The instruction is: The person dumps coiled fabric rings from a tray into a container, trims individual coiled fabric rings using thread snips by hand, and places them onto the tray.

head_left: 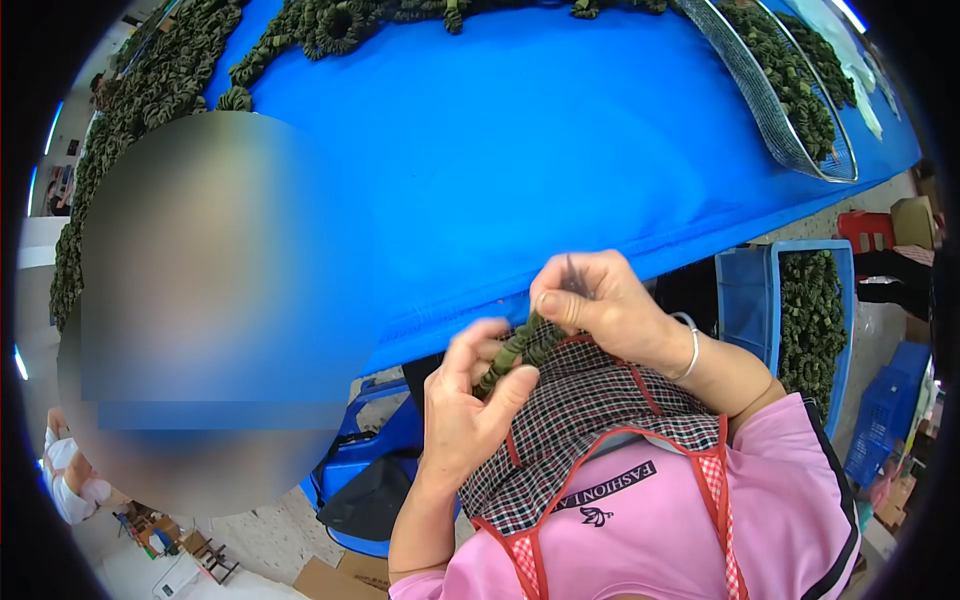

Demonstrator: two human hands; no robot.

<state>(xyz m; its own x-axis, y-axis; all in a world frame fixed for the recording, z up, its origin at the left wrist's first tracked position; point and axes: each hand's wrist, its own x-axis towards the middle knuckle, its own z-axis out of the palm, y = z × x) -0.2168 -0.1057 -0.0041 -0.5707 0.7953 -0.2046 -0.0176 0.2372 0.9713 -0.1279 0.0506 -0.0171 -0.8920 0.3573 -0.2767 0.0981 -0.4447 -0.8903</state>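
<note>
Over the checked apron, my left hand [468, 400] is wrapped round a dark green gathered fabric piece [508, 357]. My right hand [592, 300], with a white bracelet at the wrist, pinches the upper end of that same piece between thumb and fingers. Something small, dark and pointed shows at the right fingertips, too blurred to name. Both hands are close together just off the near edge of the blue-covered table [520, 130]. Motion smears the left fingers a little.
Many green gathered pieces [150, 100] lie along the table's far and left sides. A wire basket [765, 100] of them stands at upper right, a blue crate [765, 330] below it. A blurred patch hides the left; a person [75, 475] is at lower left.
</note>
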